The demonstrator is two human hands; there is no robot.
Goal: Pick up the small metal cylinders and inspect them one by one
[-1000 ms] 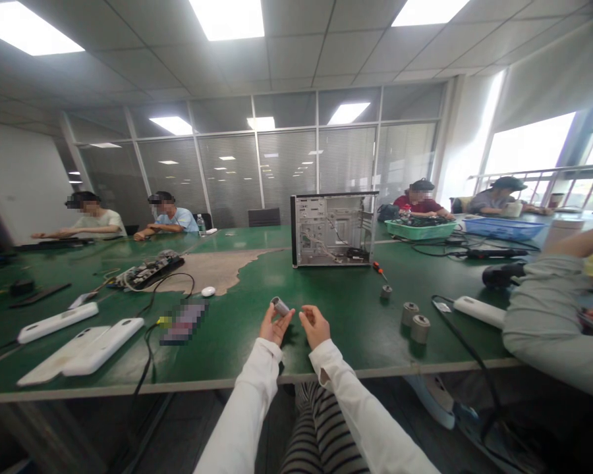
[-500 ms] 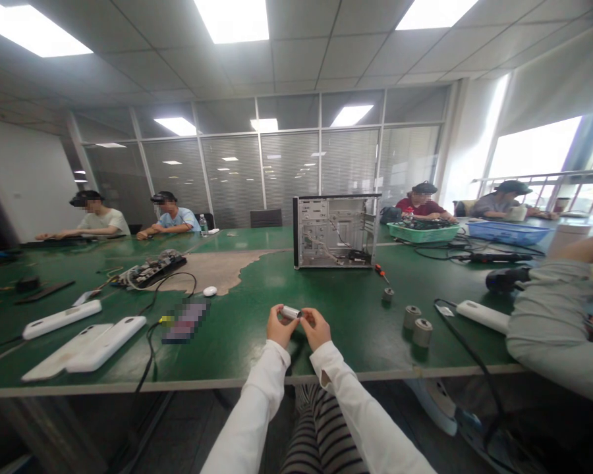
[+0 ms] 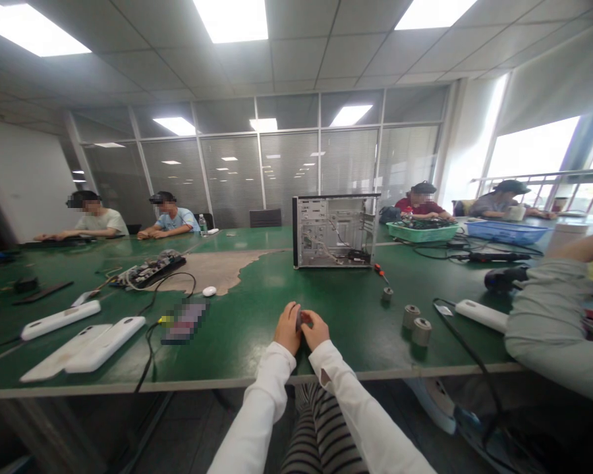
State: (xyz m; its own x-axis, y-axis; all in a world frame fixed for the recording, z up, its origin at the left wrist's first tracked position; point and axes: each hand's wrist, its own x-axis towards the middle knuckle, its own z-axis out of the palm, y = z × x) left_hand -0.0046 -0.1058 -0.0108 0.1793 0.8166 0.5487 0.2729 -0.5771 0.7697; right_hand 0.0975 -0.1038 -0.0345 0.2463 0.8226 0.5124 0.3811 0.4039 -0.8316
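Note:
A small metal cylinder [image 3: 299,320] is held between my two hands above the green table, mostly covered by the fingers. My left hand [image 3: 288,328] is closed around its left side, and my right hand [image 3: 315,329] pinches it from the right. To the right on the table stand similar metal cylinders, two side by side [image 3: 422,332] [image 3: 411,316] and a smaller one [image 3: 387,294] farther back. Beyond my hands is an open computer case [image 3: 335,234], with an orange-handled screwdriver [image 3: 378,269] at its lower right corner.
White power strips [image 3: 106,344], a phone [image 3: 185,322] and a white oval object [image 3: 209,291] lie on the left. A co-worker's sleeve [image 3: 553,329] rests at the right edge near a cable. Green [image 3: 422,232] and blue baskets [image 3: 507,233] stand farther back, with people seated beyond.
The metal cylinder has turned from lying crosswise to pointing away from me. My left hand has shifted right and wrapped over it, closer to my right hand.

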